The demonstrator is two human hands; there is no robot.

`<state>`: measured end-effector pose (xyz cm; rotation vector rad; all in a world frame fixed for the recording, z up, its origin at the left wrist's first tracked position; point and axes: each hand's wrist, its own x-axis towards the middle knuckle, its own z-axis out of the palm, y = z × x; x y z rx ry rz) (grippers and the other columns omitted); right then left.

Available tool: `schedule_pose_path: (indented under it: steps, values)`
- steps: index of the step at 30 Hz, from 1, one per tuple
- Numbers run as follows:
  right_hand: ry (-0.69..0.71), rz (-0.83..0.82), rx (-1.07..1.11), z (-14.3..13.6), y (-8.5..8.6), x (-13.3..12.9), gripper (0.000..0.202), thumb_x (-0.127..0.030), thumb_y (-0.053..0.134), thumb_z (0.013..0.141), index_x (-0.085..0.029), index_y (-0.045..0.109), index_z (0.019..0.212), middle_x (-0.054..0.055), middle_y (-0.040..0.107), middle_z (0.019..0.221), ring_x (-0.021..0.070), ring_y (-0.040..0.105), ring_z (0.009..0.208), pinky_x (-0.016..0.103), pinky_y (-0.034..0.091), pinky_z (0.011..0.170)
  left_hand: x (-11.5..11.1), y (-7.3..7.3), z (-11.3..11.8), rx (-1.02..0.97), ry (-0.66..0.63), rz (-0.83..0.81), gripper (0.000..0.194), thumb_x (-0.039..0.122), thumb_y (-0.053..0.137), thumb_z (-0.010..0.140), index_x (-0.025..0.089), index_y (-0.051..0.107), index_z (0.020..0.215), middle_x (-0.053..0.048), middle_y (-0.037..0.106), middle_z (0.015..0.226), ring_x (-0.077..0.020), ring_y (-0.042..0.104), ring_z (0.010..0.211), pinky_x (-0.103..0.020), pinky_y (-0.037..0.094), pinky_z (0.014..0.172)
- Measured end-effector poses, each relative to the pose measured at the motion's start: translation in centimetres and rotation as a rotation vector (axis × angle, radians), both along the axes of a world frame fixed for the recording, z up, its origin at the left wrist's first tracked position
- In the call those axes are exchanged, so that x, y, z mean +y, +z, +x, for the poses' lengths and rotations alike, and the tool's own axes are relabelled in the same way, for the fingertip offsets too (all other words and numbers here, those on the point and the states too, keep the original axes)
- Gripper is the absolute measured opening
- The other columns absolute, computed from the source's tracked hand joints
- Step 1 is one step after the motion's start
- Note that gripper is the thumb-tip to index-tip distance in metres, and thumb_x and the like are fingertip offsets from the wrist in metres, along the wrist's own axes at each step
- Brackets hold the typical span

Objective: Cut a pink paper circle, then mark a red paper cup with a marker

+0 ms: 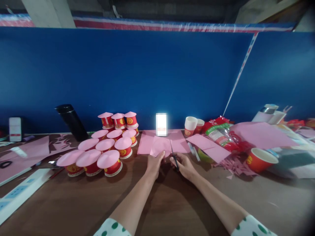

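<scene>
My left hand (156,163) pinches the near edge of a pink paper piece (157,147), its thumb on top. A faint round outline shows on that paper. In my right hand (183,165) are dark scissors (174,156), fingers wrapped round the handles, the blades pointing away from me at the paper's right side. Whether the blades are open is too small to tell. Behind the held piece lie larger pink sheets (145,142) on the brown table (147,203). A bright phone-like screen (161,124) stands upright at their far edge.
Several red cups with pink cone tops (108,159) stand to the left, near a black bottle (72,122) and a white power strip (22,193). To the right are paper cups (190,126), a red plastic package (220,132), pink scraps (237,165) and a tipped red cup (262,160).
</scene>
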<state>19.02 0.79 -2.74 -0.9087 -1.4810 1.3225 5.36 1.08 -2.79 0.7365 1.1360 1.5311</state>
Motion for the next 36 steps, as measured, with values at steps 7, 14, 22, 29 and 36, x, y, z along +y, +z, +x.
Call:
schedule_pose_path:
  steps: [7, 14, 22, 29, 36]
  values:
    - [0.0, 0.038, -0.038, 0.1, 0.0, 0.1, 0.032, -0.04, 0.064, 0.071, -0.015, 0.056, 0.089, -0.005, 0.05, 0.057, 0.0077, 0.045, 0.048, 0.019, 0.035, 0.044, -0.1, 0.2, 0.0, 0.013, 0.001, -0.012, 0.035, 0.036, 0.074, 0.055, 0.008, 0.063, 0.072, -0.003, 0.059, 0.056, -0.0099, 0.052, 0.045, -0.023, 0.045, 0.045]
    - [-0.014, 0.052, -0.057, 0.1, 0.3, -0.1, 0.029, -0.039, 0.063, 0.072, -0.015, 0.056, 0.087, -0.005, 0.048, 0.055, 0.0076, 0.044, 0.047, 0.019, 0.034, 0.043, 0.0, 0.2, 0.0, 0.0, 0.01, -0.009, 0.036, 0.035, 0.075, 0.054, 0.008, 0.063, 0.074, -0.003, 0.06, 0.058, -0.0097, 0.052, 0.045, -0.022, 0.044, 0.043]
    - [-0.029, 0.063, -0.072, 0.1, 0.5, -0.1, 0.031, -0.041, 0.063, 0.071, -0.014, 0.057, 0.086, -0.005, 0.048, 0.054, 0.0079, 0.044, 0.046, 0.02, 0.033, 0.043, -0.1, 0.3, 0.0, 0.011, 0.009, -0.015, 0.033, 0.036, 0.074, 0.055, 0.009, 0.062, 0.071, -0.001, 0.058, 0.053, -0.0095, 0.051, 0.043, -0.021, 0.042, 0.042]
    - [-0.033, 0.065, -0.075, 0.0, 0.9, -0.3, 0.03, -0.04, 0.062, 0.072, -0.013, 0.058, 0.085, -0.005, 0.047, 0.052, 0.0077, 0.043, 0.045, 0.02, 0.032, 0.043, 0.1, -0.1, 0.0, 0.003, 0.027, -0.007, 0.034, 0.036, 0.075, 0.053, 0.01, 0.062, 0.071, -0.001, 0.058, 0.052, -0.0094, 0.05, 0.042, -0.021, 0.041, 0.042]
    - [-0.047, 0.062, -0.087, 0.0, 1.0, -0.3, 0.033, -0.042, 0.062, 0.071, -0.013, 0.058, 0.085, -0.005, 0.047, 0.051, 0.0077, 0.042, 0.044, 0.019, 0.032, 0.042, 0.1, -0.1, -0.1, 0.011, 0.046, -0.017, 0.033, 0.037, 0.074, 0.052, 0.009, 0.061, 0.064, -0.001, 0.057, 0.047, -0.0105, 0.051, 0.041, -0.022, 0.04, 0.041]
